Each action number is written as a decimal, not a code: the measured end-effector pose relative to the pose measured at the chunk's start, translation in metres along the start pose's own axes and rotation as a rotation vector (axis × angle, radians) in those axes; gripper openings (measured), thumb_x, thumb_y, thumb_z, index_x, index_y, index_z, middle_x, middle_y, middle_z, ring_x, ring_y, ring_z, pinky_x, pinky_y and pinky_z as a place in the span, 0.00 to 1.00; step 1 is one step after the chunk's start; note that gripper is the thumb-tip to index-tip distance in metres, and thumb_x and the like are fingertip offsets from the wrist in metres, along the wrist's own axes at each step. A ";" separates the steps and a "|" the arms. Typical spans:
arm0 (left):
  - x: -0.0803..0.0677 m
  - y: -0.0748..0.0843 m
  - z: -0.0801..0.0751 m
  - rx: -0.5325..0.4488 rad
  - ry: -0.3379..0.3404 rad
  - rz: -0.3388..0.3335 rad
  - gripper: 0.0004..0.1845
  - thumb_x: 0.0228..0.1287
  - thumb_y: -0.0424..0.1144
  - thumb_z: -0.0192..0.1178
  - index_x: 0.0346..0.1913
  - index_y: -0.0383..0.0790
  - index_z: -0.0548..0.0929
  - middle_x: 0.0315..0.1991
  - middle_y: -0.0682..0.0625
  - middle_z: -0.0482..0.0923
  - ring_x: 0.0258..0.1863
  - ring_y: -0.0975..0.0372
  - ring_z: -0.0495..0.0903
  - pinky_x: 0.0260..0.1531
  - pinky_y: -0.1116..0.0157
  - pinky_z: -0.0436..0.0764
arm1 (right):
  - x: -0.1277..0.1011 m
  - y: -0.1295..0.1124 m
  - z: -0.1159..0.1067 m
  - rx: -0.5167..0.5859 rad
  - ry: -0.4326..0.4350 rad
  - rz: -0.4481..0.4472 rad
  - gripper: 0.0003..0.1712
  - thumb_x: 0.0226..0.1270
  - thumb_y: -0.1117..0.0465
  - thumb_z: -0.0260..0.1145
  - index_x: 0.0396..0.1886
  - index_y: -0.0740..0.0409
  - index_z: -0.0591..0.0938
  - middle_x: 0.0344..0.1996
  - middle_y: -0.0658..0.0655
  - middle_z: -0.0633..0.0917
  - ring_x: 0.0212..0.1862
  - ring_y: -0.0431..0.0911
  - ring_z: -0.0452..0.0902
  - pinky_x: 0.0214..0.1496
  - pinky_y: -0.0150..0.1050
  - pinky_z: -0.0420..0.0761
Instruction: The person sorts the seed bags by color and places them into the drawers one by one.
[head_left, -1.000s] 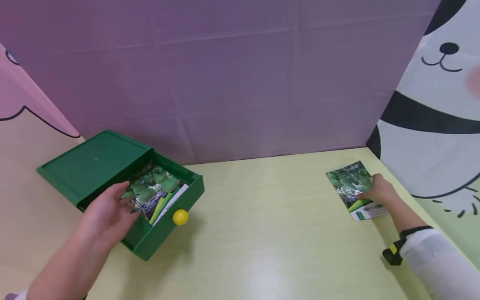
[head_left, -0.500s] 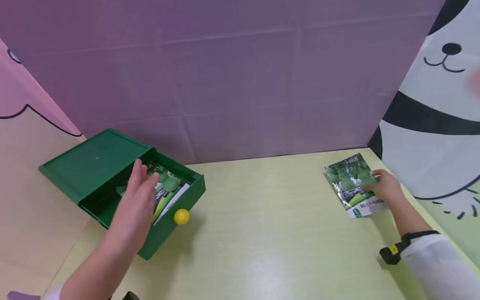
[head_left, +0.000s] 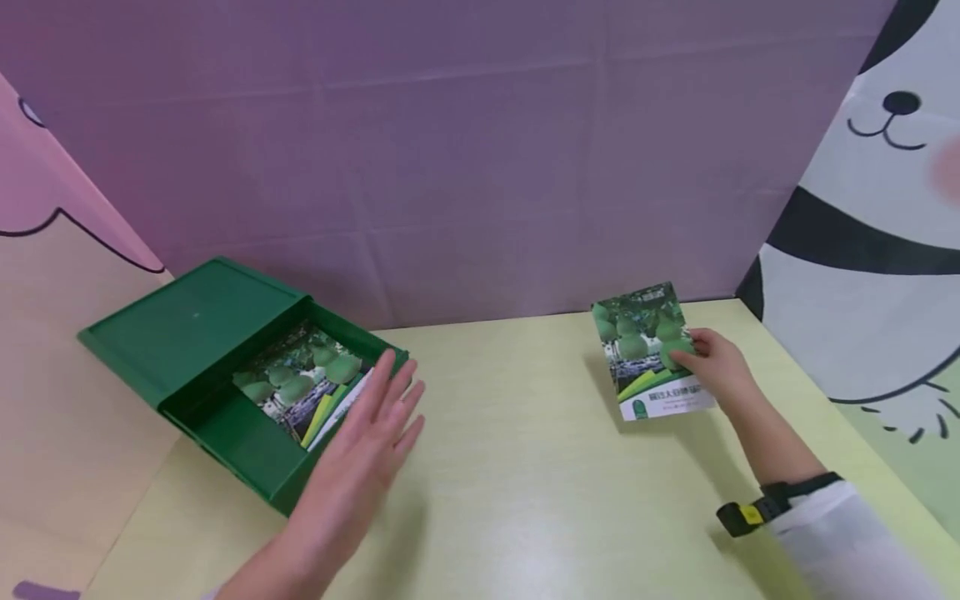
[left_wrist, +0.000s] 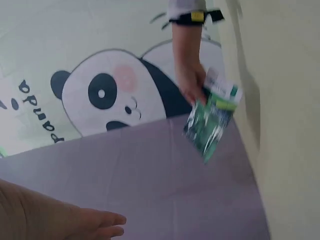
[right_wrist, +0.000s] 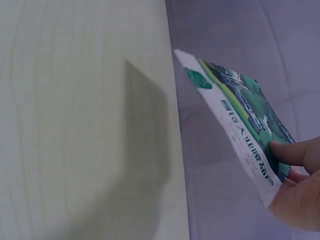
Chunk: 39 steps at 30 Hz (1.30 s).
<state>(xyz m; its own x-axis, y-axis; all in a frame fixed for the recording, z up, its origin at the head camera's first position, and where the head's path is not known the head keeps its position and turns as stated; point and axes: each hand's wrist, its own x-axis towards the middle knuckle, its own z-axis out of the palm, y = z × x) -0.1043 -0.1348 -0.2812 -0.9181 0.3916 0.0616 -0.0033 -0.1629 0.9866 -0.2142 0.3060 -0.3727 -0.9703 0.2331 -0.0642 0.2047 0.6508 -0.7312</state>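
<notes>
My right hand (head_left: 716,367) pinches a flat seed packet (head_left: 637,346) above the right side of the table. The packet shows green fruits over a white printed band. In the right wrist view the thumb lies on the face of the packet (right_wrist: 250,115), which is tilted above its shadow. My left hand (head_left: 360,450) is open, fingers spread, before the green drawer (head_left: 255,454) of a box at the left. It hides the drawer's front and knob. A similar packet (head_left: 296,383) lies inside the pulled-out drawer; whether more lie under it is hidden.
The green box top (head_left: 195,321) stands near the back left of the pale table (head_left: 517,467). A purple cloth wall (head_left: 480,167) rises behind. A panda-printed panel (head_left: 862,325) borders the right and a pink-figured one (head_left: 67,192) the left.
My left hand has moved right from over the drawer to before its front, covering the yellow knob. My right hand has lifted the packet from the table and carried it leftward.
</notes>
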 end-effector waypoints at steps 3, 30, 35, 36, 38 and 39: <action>0.002 -0.014 0.013 -0.064 -0.014 -0.062 0.35 0.77 0.47 0.44 0.78 0.54 0.41 0.78 0.52 0.42 0.77 0.54 0.46 0.70 0.65 0.57 | -0.008 -0.016 0.011 0.084 -0.039 0.018 0.32 0.73 0.56 0.57 0.65 0.75 0.64 0.58 0.75 0.74 0.46 0.50 0.77 0.50 0.41 0.75; 0.053 -0.080 0.045 -0.125 0.044 -0.170 0.36 0.72 0.44 0.54 0.76 0.38 0.51 0.73 0.37 0.58 0.69 0.47 0.65 0.66 0.54 0.69 | -0.093 -0.090 0.071 0.493 -0.404 -0.112 0.21 0.67 0.62 0.65 0.53 0.72 0.73 0.34 0.52 0.86 0.36 0.41 0.83 0.43 0.32 0.82; 0.049 -0.081 0.047 -0.117 0.084 -0.214 0.31 0.70 0.42 0.56 0.72 0.37 0.62 0.63 0.39 0.73 0.53 0.57 0.81 0.53 0.61 0.81 | -0.099 -0.093 0.078 0.478 -0.427 -0.116 0.20 0.65 0.61 0.67 0.50 0.70 0.75 0.34 0.52 0.87 0.36 0.42 0.84 0.44 0.31 0.81; 0.049 -0.081 0.047 -0.115 0.089 -0.221 0.30 0.70 0.41 0.57 0.71 0.36 0.63 0.62 0.38 0.74 0.50 0.58 0.82 0.51 0.61 0.82 | -0.100 -0.093 0.079 0.474 -0.429 -0.117 0.19 0.65 0.62 0.67 0.50 0.70 0.75 0.34 0.53 0.87 0.36 0.42 0.84 0.44 0.31 0.82; 0.047 -0.082 0.047 -0.104 0.090 -0.223 0.30 0.70 0.41 0.56 0.70 0.35 0.64 0.61 0.38 0.75 0.48 0.59 0.83 0.49 0.61 0.83 | -0.103 -0.094 0.080 0.476 -0.435 -0.131 0.19 0.65 0.62 0.67 0.49 0.71 0.75 0.35 0.53 0.87 0.36 0.42 0.83 0.44 0.31 0.82; 0.047 -0.083 0.047 -0.101 0.089 -0.223 0.29 0.70 0.40 0.56 0.70 0.35 0.64 0.61 0.37 0.75 0.48 0.59 0.83 0.49 0.61 0.83 | -0.104 -0.094 0.080 0.480 -0.437 -0.138 0.19 0.65 0.62 0.67 0.49 0.71 0.75 0.35 0.54 0.87 0.36 0.41 0.83 0.43 0.31 0.82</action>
<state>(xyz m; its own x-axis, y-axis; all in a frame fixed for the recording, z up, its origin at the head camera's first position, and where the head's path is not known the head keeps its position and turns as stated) -0.1286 -0.0601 -0.3529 -0.9215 0.3475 -0.1734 -0.2448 -0.1731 0.9540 -0.1432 0.1626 -0.3521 -0.9672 -0.2093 -0.1441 0.0931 0.2358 -0.9673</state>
